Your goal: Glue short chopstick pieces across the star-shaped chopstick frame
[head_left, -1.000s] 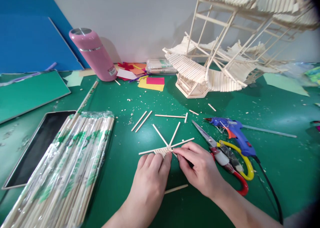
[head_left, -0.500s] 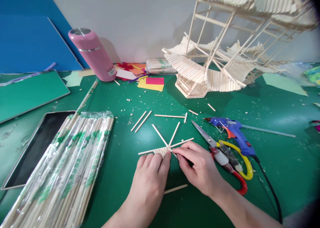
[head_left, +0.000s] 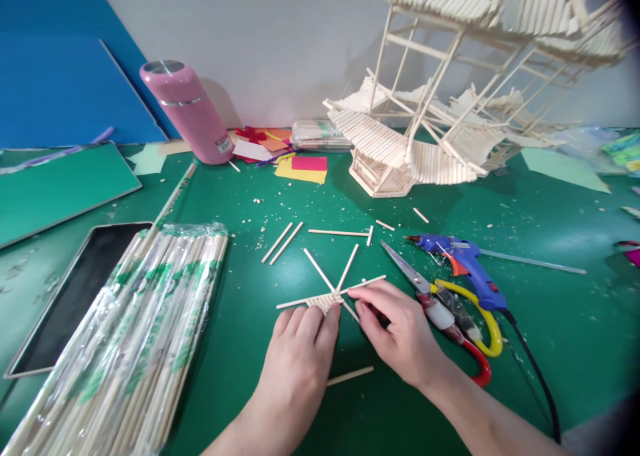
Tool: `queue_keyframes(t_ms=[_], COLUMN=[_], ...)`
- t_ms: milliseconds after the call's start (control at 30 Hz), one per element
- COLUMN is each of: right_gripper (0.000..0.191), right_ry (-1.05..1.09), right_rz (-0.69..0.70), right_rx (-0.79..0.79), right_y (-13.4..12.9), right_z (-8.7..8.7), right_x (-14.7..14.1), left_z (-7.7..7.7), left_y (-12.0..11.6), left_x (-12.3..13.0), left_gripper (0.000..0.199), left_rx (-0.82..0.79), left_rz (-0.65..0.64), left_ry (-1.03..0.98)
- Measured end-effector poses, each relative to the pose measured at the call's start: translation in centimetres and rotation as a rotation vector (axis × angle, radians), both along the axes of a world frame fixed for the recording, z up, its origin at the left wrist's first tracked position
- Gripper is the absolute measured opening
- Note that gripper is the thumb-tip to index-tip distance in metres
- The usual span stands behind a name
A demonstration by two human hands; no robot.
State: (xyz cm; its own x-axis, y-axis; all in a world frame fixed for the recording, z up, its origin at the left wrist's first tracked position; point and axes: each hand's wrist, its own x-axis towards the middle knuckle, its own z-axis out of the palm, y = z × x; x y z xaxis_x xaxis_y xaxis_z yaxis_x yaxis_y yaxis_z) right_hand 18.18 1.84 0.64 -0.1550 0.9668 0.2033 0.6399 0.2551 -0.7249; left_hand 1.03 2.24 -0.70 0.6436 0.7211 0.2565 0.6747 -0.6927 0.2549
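A small star-shaped frame of thin wooden sticks (head_left: 346, 269) lies on the green table, its arms fanning out from one centre. Short sticks (head_left: 323, 302) fill a wedge on its near left side. My left hand (head_left: 300, 356) is closed at the frame's near edge, thumb and index finger holding that wedge down; its other fingers are curled and the fingertips hidden. Just right of the centre, my right hand (head_left: 393, 323) has index finger and thumb slightly apart. Its index fingertip touches or nearly touches the right arm of the frame, and I see nothing held.
Scissors (head_left: 440, 303) and a blue glue gun (head_left: 463, 263) lie right. Loose sticks (head_left: 283, 243) lie beyond the frame, another stick (head_left: 350, 376) nearer. Bagged sticks (head_left: 145, 336) overlap a dark tablet (head_left: 65, 309) at left. Behind stand a pink flask (head_left: 190, 113) and stick pagoda model (head_left: 425, 109).
My right fingertips have drawn slightly away from the frame's centre and parted, showing more of the lower-right stick. My left hand stays in place. The view shifts slightly.
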Motion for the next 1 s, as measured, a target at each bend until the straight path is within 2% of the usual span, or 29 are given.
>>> queue_keyframes(t_ms=[200,533,1000], right_gripper=[0.018,0.016,0.015], right_ry=[0.048,-0.117,-0.121], right_rz=[-0.037,-0.027,-0.03], right_rx=[0.002,0.018,-0.018], right_y=[0.1,0.4,0.4], right_z=[-0.1,-0.9,-1.0], right_x=[-0.1,-0.5,-0.9], left_z=[0.1,0.1,-0.1], left_y=[0.0,-0.2,-0.1], left_x=[0.0,0.0,0.0], left_gripper=[0.032,0.026,0.027], left_rx=[-0.004,-0.029,-0.019], left_rz=[-0.004,0.003,0.001], left_ry=[-0.026,-0.026,-0.024])
